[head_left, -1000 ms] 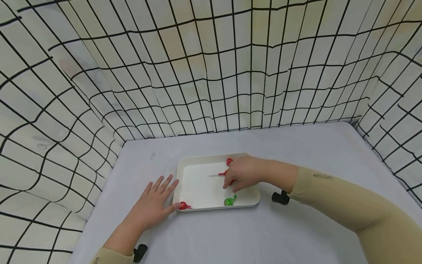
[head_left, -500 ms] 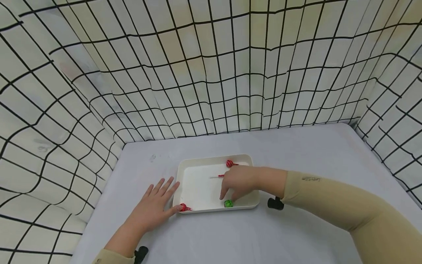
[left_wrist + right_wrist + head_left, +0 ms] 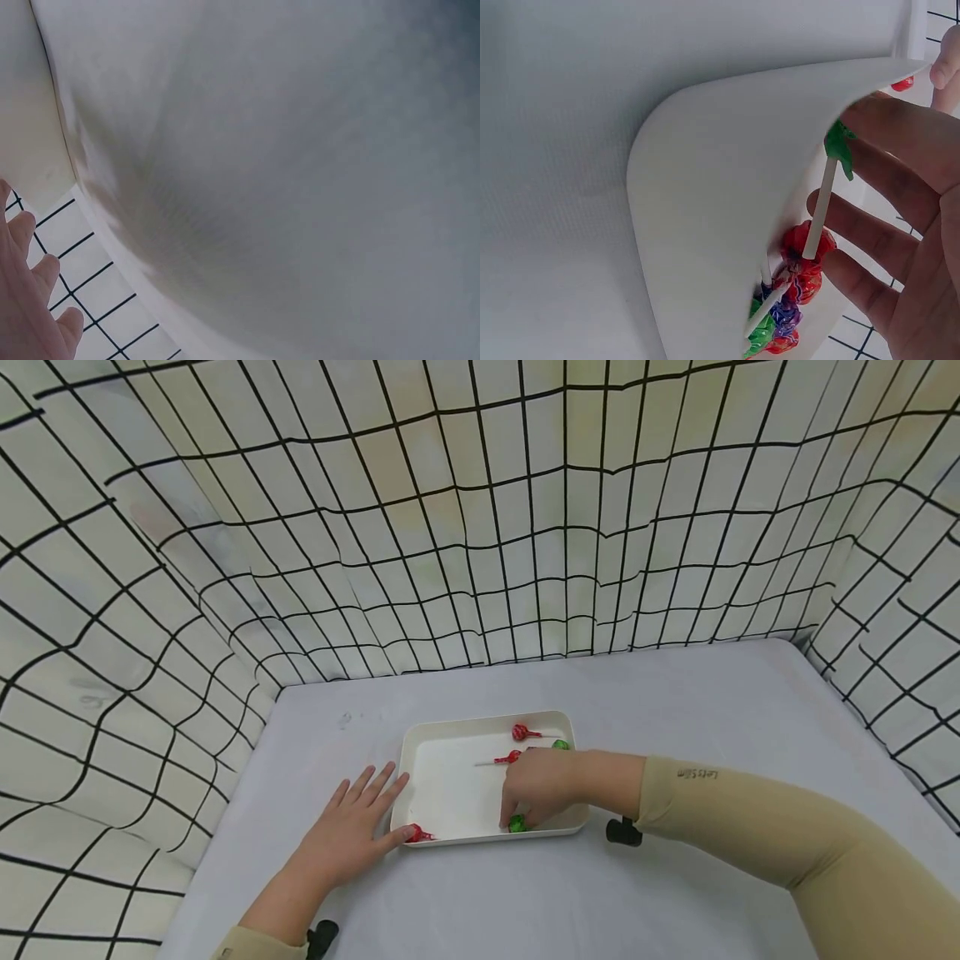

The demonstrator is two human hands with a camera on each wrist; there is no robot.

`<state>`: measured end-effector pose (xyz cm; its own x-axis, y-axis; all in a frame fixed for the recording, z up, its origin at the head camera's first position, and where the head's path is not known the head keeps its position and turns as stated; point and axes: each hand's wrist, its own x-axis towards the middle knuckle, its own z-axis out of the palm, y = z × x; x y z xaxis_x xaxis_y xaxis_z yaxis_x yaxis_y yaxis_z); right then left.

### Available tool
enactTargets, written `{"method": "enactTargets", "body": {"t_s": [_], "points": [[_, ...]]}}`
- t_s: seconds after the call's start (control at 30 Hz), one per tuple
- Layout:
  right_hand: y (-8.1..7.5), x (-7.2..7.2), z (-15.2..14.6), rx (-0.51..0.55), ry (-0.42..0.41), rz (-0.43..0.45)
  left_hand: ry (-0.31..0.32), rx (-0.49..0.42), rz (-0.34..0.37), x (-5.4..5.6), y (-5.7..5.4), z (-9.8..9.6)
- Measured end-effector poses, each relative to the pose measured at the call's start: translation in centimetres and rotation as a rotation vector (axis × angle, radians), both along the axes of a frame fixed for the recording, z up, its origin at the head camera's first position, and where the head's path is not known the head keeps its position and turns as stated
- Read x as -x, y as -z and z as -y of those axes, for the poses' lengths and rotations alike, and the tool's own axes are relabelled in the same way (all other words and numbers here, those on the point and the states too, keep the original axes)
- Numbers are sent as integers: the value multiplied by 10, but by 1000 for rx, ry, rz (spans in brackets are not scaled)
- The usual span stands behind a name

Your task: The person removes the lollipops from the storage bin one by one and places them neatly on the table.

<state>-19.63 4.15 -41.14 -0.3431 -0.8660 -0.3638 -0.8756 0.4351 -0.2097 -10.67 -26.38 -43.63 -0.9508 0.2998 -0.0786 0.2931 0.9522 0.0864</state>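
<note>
Lollipops (image 3: 517, 823): two green, three red in head view.

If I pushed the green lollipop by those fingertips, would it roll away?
The green lollipop might roll, being round at one end, but its straight stick would probably make it curve. The raised tray rim would likely stop it.

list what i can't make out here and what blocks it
Head view: the purple lollipop, which the right wrist view shows, is covered by the right hand and wrist.
Head view: the left end of the near-left red lollipop, behind the thumb of the left hand.
Right wrist view: most of the green lollipop's head and any grip on it, behind the tray wall.
Left wrist view: most of the left hand, cut off by the left edge.
</note>
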Motion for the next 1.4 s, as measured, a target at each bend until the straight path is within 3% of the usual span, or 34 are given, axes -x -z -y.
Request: {"method": "enactTargets", "body": {"t_s": [0.6,1.07,1.4], "points": [[1,0,-2,1,-31,-38,-2,2,-2,-1,0,-1],[-14,18,-13,86,105,-13,-6,3,-4,-1,5,1],[-36,26,-32,114,201,-63,6,-12,2,-1,2,1]]}}
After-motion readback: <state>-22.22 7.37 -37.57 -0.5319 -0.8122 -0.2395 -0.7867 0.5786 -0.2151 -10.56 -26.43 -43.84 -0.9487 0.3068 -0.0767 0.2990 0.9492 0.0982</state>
